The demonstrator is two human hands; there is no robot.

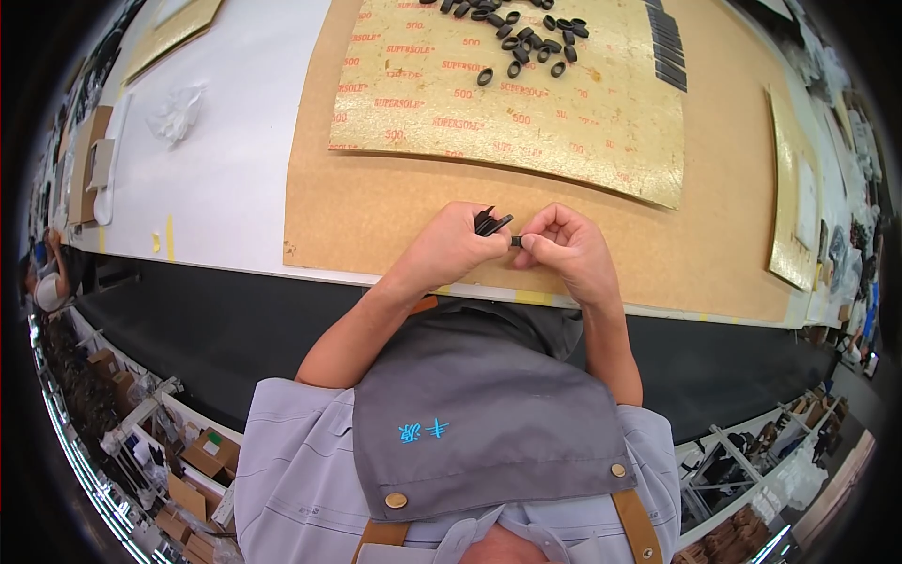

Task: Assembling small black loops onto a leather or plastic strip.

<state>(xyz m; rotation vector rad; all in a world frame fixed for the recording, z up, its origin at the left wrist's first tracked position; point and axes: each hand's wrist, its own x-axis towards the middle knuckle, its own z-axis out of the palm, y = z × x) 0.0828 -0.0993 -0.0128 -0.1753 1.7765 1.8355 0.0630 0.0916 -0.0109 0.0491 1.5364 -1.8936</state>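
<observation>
Though contents unclear, cardboard box (84,200) left of strips (493,225) in left fingers (489,248).

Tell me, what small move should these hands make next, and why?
Perhaps the right hand should firm its pinch on the small black piece: its fingertips are right at that piece, which bridges the narrow gap between the hands, while the left hand also has several black strips to hold.
</observation>
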